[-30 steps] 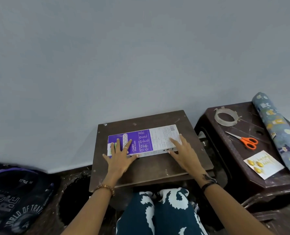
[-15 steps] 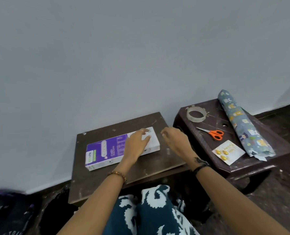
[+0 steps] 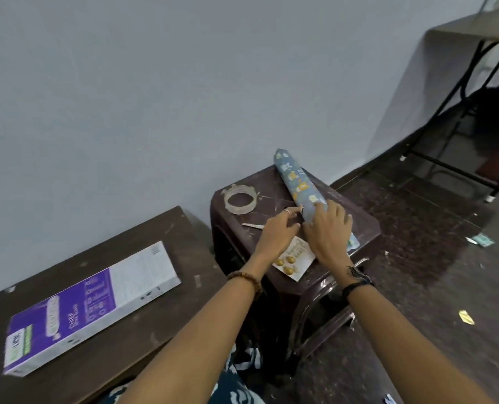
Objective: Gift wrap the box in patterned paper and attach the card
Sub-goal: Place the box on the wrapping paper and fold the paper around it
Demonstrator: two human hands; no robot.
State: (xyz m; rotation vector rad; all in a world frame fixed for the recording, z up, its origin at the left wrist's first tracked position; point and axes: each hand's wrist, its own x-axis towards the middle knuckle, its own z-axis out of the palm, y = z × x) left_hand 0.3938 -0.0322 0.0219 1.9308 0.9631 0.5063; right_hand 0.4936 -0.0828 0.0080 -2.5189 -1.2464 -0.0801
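Observation:
A long purple and white box [image 3: 91, 307] lies flat on the low brown table [image 3: 131, 354] at the left, with no hand on it. On the dark stool [image 3: 274, 188] to the right lies a blue patterned roll of wrapping paper [image 3: 296, 182]. My right hand [image 3: 328, 231] lies over the near part of the roll, fingers curled round it. My left hand [image 3: 277, 231] touches the roll's left side with its fingertips. A white card with gold dots [image 3: 293, 262] lies under my hands near the stool's front edge.
A clear tape roll [image 3: 240, 198] sits at the stool's back left. The scissors' blade tip [image 3: 252, 225] shows beside my left hand; the handles are hidden. A metal-legged table [image 3: 458, 91] stands at the far right. Paper scraps lie on the dark floor [image 3: 434, 275].
Both hands left the box and moved right to the stool, where they now meet the paper roll. The view swung right; the box stays on the table.

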